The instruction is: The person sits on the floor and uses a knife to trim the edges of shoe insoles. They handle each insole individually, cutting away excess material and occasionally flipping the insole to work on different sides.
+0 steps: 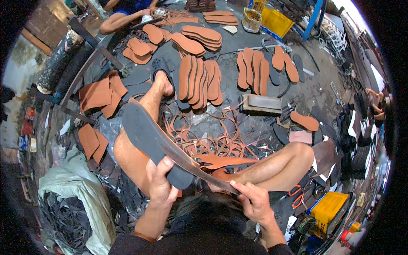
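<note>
Left hand: my left hand (159, 180) is low in the centre of the frame, fingers curled tight around the near end of a black sole (148, 136), thumb lying on top of it.
Sole: it runs from the hand up toward the left of centre, tilted, its dark flat side facing me, above my left thigh.
Right hand: my right hand (254, 203) is at lower centre right, fingers pressed together around the handle of a knife (193, 166).
Knife: the long blade goes from the right hand up and left, and lies along the right edge of the sole, touching it.
Legs: my bare left leg reaches up to a foot (163, 83) in a dark sandal at upper centre; the right knee (297, 153) is bent at centre right.
Scraps: thin brown leather strips (212, 140) lie tangled on the floor between my legs.
Brown soles: stacks of them (199, 80) stand just beyond my foot, more (253, 70) to the right, more (202, 36) at the top.
Block: a grey block (260, 104) lies right of centre, near the strips.
Brown sheets: cut pieces (102, 95) lie at the left.
Bag: a pale sack (80, 187) of dark offcuts is at lower left.
Scissors: an orange-handled pair (297, 195) is beside my right thigh.
Box: a yellow one (327, 208) is at lower right.
Other person: an arm (123, 19) shows at the top left.
</note>
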